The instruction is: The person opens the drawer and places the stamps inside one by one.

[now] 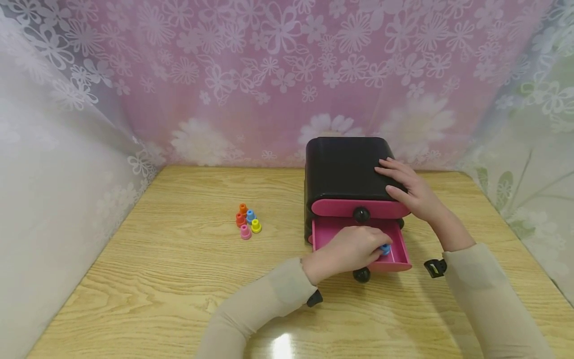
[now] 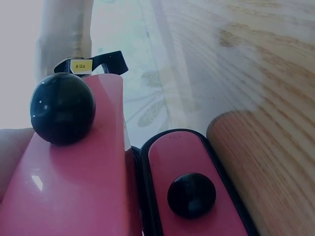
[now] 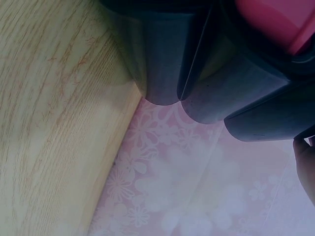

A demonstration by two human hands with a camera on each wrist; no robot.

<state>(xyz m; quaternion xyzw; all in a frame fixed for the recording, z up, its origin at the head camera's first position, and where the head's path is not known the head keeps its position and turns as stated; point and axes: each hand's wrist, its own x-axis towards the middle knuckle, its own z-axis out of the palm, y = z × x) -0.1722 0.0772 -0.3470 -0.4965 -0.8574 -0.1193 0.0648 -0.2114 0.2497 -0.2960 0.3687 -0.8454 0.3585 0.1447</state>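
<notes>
A black cabinet (image 1: 350, 167) with pink drawers stands on the table in the head view. One pink drawer (image 1: 329, 229) below the top one is pulled out, its round black knob (image 1: 361, 275) in front. My left hand (image 1: 350, 249) reaches over that drawer and pinches a small blue peg (image 1: 384, 249) between thumb and fingers, near the drawer's right side. Fingers spread, my right hand (image 1: 410, 189) rests on the cabinet's top right edge. In the right wrist view, part of that hand shows beside the rounded black cabinet side (image 3: 236, 83).
Several small pegs stand grouped left of the cabinet, among them a yellow peg (image 1: 256, 226) and a pink peg (image 1: 245, 232). Under the pulled-out drawer, a closed lower drawer (image 2: 172, 157) shows in the left wrist view. A pink floral curtain (image 1: 251, 99) hangs behind the table.
</notes>
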